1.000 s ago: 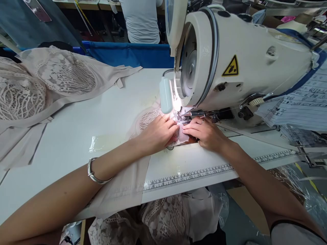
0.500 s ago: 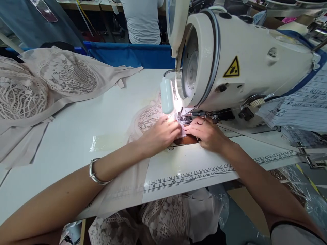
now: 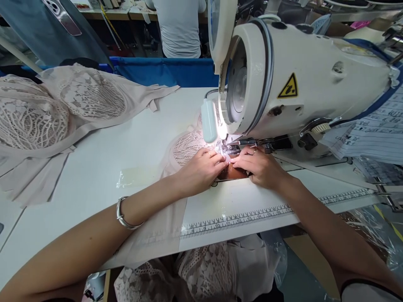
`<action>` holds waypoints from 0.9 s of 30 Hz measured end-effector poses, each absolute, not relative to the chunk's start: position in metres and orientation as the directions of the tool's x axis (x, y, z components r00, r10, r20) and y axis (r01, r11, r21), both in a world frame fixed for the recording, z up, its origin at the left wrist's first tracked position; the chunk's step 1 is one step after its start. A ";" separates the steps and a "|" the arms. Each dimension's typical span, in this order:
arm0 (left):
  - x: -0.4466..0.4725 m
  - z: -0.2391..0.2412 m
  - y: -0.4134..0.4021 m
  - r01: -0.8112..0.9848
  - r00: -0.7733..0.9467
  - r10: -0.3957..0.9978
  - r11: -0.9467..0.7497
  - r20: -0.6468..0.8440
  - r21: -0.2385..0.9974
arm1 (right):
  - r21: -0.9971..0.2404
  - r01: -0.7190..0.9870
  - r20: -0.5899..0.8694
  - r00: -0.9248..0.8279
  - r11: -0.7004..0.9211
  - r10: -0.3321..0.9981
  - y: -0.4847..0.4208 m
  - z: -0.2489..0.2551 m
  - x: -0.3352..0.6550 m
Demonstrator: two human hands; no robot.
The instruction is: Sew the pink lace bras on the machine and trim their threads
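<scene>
Close in front of the presser foot [image 3: 231, 149] of a white sewing machine [image 3: 315, 63], both hands are on a pale pink lace bra [image 3: 185, 147]. My left hand [image 3: 204, 173], with a silver bangle at its wrist, is closed on the fabric edge just left of the foot. My right hand [image 3: 258, 167], wearing a ring, pinches the edge of the same piece on the right. The fingertips of the two hands almost meet. Sheer fabric [image 3: 157, 235] from the bra trails under my left forearm over the table edge. The needle point is lost in the lamp's glare.
A small lamp [image 3: 209, 121] shines beside the needle. More lace bras [image 3: 94, 96] lie at the left, others [image 3: 208, 268] below the table edge. A printed ruler [image 3: 239, 221] runs along the front. Written papers [image 3: 374, 138] hang at right. A person in white [image 3: 178, 29] is beyond.
The whole view has shifted slightly right and down. My left fingers have moved a little closer to my right fingertips; both hands stay on the bra by the presser foot.
</scene>
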State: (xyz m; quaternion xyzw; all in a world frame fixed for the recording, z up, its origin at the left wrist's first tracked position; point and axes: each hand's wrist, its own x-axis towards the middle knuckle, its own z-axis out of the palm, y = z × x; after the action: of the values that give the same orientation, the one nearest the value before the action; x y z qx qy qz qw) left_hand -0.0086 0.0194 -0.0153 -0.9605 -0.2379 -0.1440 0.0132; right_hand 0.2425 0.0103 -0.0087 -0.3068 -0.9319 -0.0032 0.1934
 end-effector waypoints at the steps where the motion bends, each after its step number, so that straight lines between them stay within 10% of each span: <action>1: -0.009 -0.016 0.020 0.468 0.841 0.460 -0.883 0.284 0.046 | -0.099 0.573 0.367 -0.739 0.813 0.565 0.011 -0.010 0.243; 19: -0.014 -0.008 0.036 0.620 0.751 0.643 -0.765 0.149 0.175 | -0.053 0.595 0.421 -0.715 0.802 0.558 0.010 -0.012 0.240; 27: -0.023 -0.007 0.051 0.913 0.341 0.933 -0.358 0.117 0.196 | 0.018 0.722 0.341 -0.655 0.692 0.675 0.003 -0.001 0.238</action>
State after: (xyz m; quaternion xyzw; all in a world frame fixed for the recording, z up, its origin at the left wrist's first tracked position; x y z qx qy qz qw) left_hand -0.0235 0.0514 -0.0071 -0.8174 -0.5645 -0.1047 -0.0478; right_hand 0.2379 0.0026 -0.0009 -0.3853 -0.9064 -0.0760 0.1559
